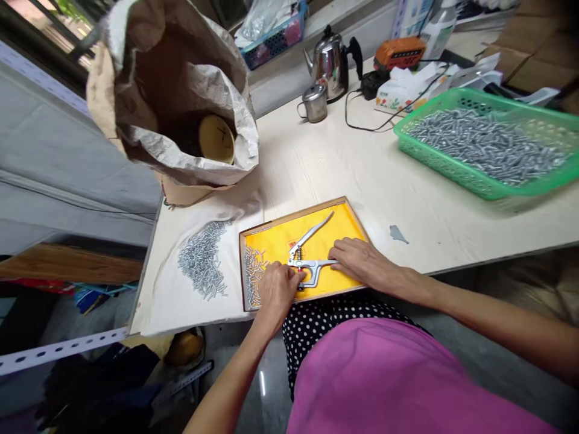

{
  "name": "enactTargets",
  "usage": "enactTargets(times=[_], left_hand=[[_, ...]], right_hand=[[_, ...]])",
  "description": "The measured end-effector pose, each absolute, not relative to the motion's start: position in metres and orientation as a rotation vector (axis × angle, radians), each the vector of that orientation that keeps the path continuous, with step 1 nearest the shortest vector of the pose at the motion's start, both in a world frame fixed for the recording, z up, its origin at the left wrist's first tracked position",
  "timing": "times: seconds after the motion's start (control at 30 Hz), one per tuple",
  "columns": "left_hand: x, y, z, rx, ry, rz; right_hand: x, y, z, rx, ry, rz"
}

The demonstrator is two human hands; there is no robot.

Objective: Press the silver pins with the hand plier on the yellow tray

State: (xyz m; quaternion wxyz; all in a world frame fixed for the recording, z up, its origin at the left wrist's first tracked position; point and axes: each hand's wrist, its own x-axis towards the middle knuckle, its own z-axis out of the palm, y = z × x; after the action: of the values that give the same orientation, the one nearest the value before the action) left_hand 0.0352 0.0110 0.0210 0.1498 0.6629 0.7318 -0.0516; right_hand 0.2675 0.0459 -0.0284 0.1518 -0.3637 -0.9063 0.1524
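Observation:
Hand pliers with a spring and a C-shaped jaw (311, 264), of the snap-fastener kind, lie over a shallow yellow-floored tray (271, 237) at the table's front edge. Their upper handle is spread wide from the lower one. My right hand (357, 258) is closed on the end of the lower handle. At the jaw, my left hand (277, 290) has thumb and fingers pinched together; whatever is between them is too small to make out. Small metal pins (253, 271) fill the tray's left end, just beside my left hand.
A heap of metal pins (203, 259) lies on white cloth left of the tray. Behind it stands a big open sack (181, 163) with a round tub (217, 140) inside. A green basket (452, 163) of metal pieces is at right. Kettle (332, 63) and metal cup (315, 103) stand behind.

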Motion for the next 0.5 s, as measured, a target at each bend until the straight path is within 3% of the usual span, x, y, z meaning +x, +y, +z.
enactTargets(times=[0.2, 0.5], left_hand=[[0.022, 0.015, 0.029, 1.96, 1.932, -0.32], [-0.053, 0.007, 0.05, 1.886, 2.305, -0.116]], right_hand=[[0.265, 0.047, -0.047, -1.007, -2.548, 0.324], [0.265, 0.043, -0.06, -0.946, -2.46, 0.317]])
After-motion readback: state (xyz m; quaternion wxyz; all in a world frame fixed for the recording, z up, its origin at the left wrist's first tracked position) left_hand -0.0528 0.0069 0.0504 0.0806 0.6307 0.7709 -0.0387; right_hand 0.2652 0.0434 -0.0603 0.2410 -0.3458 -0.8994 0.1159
